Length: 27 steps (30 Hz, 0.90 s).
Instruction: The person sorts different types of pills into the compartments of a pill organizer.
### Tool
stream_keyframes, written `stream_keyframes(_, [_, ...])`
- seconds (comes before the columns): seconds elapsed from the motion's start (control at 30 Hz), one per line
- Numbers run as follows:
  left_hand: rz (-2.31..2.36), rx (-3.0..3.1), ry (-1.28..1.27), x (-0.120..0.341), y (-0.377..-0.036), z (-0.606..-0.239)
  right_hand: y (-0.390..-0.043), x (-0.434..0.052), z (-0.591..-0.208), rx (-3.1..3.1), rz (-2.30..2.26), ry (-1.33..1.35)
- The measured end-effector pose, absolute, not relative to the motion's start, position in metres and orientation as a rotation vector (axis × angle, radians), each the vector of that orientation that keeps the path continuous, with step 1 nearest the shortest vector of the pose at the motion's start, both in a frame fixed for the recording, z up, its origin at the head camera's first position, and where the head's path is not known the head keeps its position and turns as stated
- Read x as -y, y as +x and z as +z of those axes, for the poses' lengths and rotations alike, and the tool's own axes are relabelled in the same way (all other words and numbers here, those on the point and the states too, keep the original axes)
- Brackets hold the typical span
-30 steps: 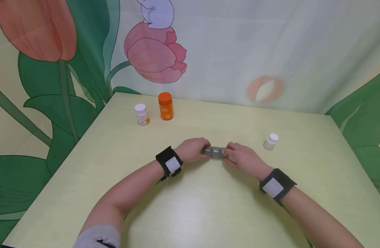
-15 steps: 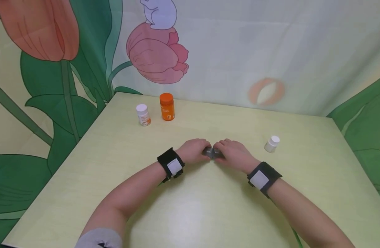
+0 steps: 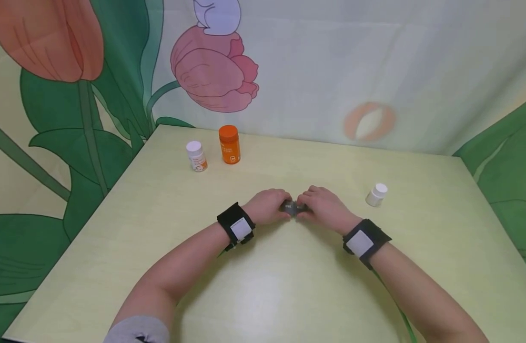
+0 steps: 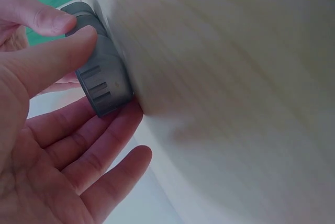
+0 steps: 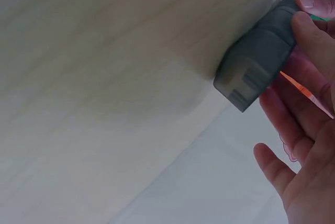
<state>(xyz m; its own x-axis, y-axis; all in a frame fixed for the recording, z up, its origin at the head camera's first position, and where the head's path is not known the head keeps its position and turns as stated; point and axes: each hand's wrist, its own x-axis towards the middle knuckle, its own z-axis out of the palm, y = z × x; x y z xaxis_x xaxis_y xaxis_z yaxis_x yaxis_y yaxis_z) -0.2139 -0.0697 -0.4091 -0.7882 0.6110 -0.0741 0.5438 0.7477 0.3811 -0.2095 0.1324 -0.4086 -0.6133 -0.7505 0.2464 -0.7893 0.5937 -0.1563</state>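
At left end of grey, segmented plastic case (image 3: 290, 208), on or just above pale flat bench (image 3: 254, 281): pinching with left hand (image 3: 266, 207). At right end: pinching with right hand (image 3: 327, 209). Could slip if squeezed unevenly. Right of case: might topple white, round plastic bottle (image 3: 376, 195) by wide swing.

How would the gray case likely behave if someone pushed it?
The gray case would probably slide rather than roll, given its boxy, angular shape. It is likely stiff, since its end edges look crisp. The ridges may make one end less slippery.
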Motion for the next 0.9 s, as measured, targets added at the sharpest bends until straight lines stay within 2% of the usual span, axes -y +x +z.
stream_keyframes(0.7, [0.471,-2.780,0.963,0.070,-0.218,-0.409,-0.216,-0.136,-0.397,2.816,0.533,1.252])
stream_keyframes(0.9, [0.506,-2.758,0.928,0.070,-0.214,-0.411,-0.222,-0.132,-0.392,2.934,0.581,1.144])
